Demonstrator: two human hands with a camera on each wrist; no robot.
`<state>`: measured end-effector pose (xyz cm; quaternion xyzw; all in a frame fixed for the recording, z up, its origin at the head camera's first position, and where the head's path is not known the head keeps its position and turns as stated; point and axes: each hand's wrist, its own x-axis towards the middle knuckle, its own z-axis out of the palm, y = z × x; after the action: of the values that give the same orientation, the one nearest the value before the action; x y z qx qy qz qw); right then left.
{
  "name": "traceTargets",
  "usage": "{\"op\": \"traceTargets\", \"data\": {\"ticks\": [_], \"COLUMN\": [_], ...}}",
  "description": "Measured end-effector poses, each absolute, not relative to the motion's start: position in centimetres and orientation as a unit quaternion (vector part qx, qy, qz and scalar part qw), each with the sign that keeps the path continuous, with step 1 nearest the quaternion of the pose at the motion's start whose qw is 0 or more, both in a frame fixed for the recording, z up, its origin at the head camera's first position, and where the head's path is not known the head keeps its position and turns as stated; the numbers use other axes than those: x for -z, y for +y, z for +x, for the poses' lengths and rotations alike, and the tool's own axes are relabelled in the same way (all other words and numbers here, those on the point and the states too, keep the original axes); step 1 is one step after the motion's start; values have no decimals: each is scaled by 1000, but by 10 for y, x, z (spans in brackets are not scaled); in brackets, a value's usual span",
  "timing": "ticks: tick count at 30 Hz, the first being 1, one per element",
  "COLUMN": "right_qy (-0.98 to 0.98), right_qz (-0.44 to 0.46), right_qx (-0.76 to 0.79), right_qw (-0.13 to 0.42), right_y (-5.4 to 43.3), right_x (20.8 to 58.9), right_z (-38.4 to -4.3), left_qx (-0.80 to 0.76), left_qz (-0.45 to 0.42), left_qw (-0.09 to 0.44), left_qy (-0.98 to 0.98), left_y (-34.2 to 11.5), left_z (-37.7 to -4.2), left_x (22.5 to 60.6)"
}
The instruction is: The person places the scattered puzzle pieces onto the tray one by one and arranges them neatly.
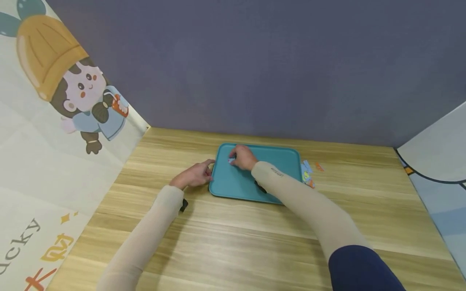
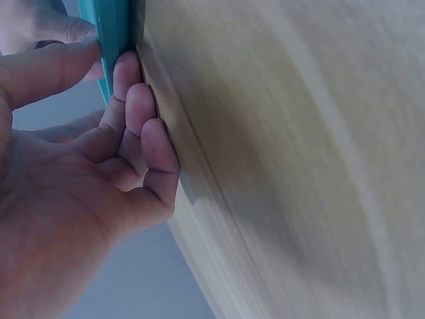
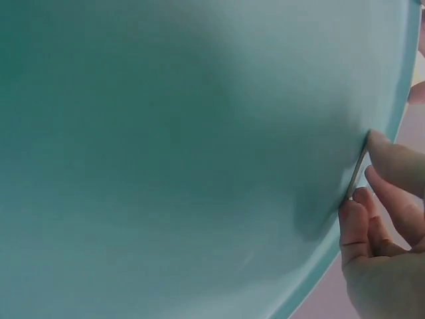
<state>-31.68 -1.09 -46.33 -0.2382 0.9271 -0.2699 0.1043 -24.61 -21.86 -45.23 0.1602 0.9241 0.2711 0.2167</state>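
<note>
A shallow teal tray (image 1: 233, 182) with a raised rim lies on the wooden table. Its left edge is held by my left hand (image 1: 195, 174); in the left wrist view the thumb (image 2: 56, 70) meets the rim while curled fingers (image 2: 159, 149) rest low against the outer side and the tabletop. Over the tray's upper left part, my right hand (image 1: 244, 157) pinches a small, thin, flat piece (image 1: 231, 160) with pale blue and pink colouring. The right wrist view shows this piece (image 3: 357, 169) edge-on between thumb and fingers, close to the tray surface.
Several small flat colourful pieces (image 1: 306, 171) lie along the tray's right edge, and an orange one (image 1: 319, 166) sits a little apart. A dark grey panel (image 1: 269, 72) stands behind the table (image 1: 218, 242). A printed cartoon sheet (image 1: 54, 161) borders the left side.
</note>
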Motion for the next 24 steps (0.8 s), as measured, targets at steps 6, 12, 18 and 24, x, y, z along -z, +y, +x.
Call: {"op": "traceTargets", "data": {"ticks": [6,12,18,24], "right_qy": [927,918,908,906], "right_qz": [-249,-260,-258,-250], "right_qx": [260,280,314,328], "right_qw": [104,109,104,97], "right_y": [-18,-13,8,38], "right_x": [461,456,449,436], "right_z": [-318,-318,-319,-320], "left_qx": [-274,-271,-273,-273], "left_qz": [163,161,165,172], "left_qw": [218,216,211,202], "left_qy": [922,924,924,925], "left_y": [-219,-219,-218,-218], "left_z": [-248,-247,-246,-245], "left_x": [454,453,454,454]}}
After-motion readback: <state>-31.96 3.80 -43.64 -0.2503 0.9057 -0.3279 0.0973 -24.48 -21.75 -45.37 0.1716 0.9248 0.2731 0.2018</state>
